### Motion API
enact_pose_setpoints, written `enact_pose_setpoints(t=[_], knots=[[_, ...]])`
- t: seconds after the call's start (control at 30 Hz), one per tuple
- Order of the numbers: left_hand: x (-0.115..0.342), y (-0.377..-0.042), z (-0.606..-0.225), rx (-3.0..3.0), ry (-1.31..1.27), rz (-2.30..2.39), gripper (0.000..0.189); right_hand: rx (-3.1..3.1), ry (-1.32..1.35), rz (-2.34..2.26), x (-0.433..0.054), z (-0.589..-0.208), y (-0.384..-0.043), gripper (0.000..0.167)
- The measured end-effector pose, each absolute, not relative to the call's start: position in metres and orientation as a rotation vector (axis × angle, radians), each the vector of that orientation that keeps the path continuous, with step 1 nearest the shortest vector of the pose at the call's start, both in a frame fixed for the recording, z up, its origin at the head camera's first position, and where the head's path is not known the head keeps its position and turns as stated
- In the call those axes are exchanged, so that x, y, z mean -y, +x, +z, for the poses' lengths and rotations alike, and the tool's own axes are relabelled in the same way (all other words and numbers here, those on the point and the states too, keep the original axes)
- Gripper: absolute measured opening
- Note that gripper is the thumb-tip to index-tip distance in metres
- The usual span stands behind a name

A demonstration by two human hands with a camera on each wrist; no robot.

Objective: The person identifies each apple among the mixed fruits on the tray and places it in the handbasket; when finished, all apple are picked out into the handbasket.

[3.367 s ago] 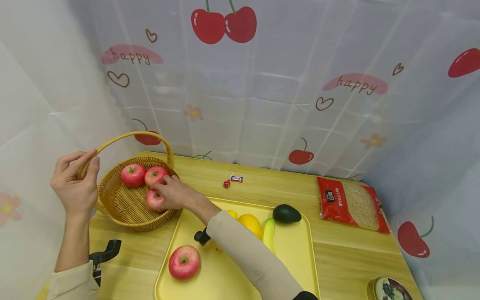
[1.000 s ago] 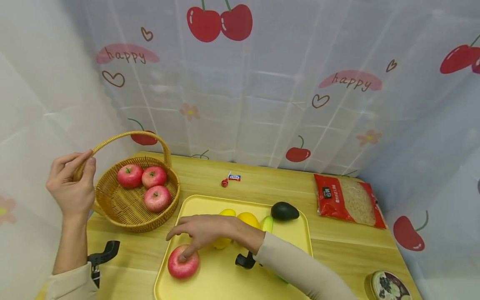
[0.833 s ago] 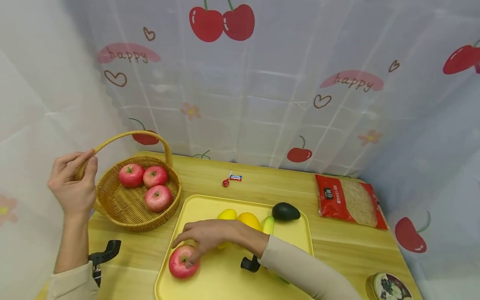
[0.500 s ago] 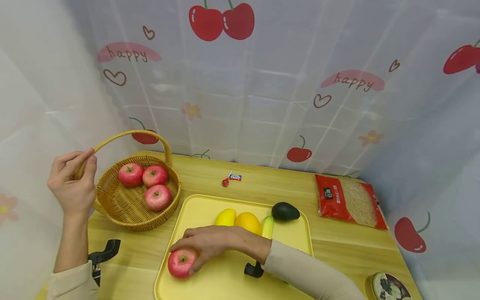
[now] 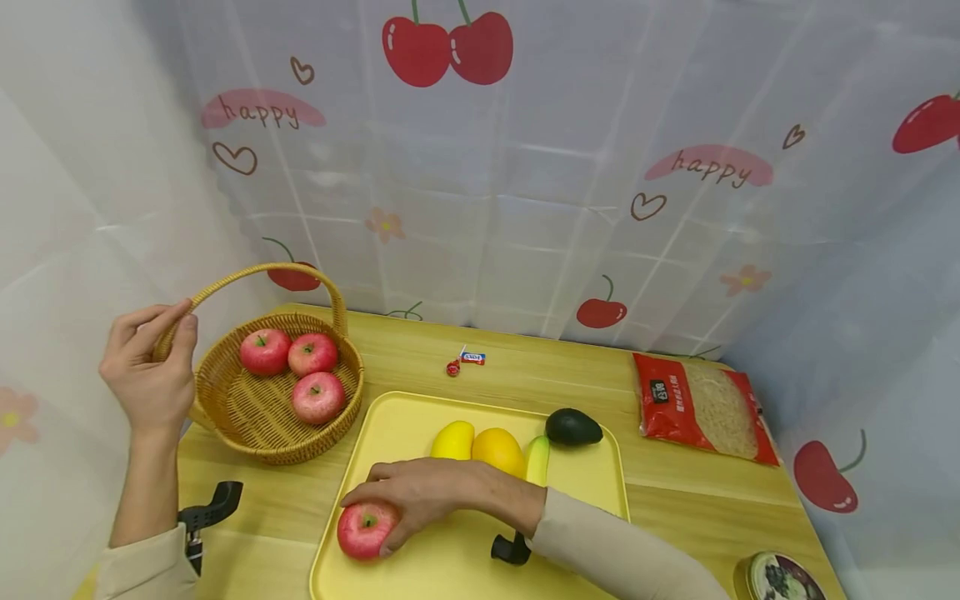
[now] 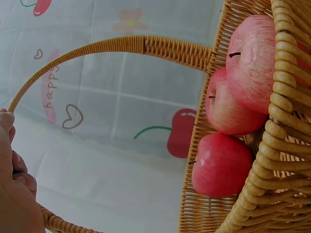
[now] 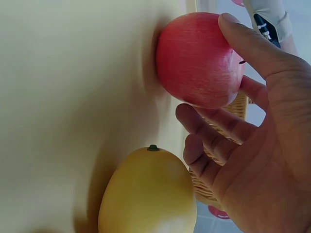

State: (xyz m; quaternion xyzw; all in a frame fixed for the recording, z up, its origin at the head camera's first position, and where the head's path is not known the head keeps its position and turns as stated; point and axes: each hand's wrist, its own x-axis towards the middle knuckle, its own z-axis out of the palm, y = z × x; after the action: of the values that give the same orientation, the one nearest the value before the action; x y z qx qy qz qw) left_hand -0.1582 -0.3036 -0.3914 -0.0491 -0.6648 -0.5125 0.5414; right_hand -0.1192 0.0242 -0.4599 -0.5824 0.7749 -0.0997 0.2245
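Note:
My left hand grips the arched handle of a wicker basket at the left. Three red apples sit inside: one apple at the back left, another apple beside it, a third apple nearer the front. On the yellow tray, my right hand holds a fourth apple, thumb on its near side and fingers round the far side. In the right wrist view this apple stays close against the tray, and a yellow mango lies just below the fingers.
Behind my right wrist on the tray are the mango, an orange, a banana and a dark avocado. Farther back lie a lollipop and a small wrapped candy. A red noodle bag and round tin stand right.
My right hand has let go of the front apple in the basket, moved down and right to the tray, and closed its fingers round the apple there. The left hand stays on the handle.

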Motion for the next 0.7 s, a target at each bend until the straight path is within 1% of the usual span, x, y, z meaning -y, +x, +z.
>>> enact_pose_setpoints(t=[0.7], knots=[[0.3006,-0.1567,-0.3887,1.579,-0.119,-1.216,0.014,-2.169,-1.576,-0.247,-0.0199,-0.4648,-0.1172,0.08]])
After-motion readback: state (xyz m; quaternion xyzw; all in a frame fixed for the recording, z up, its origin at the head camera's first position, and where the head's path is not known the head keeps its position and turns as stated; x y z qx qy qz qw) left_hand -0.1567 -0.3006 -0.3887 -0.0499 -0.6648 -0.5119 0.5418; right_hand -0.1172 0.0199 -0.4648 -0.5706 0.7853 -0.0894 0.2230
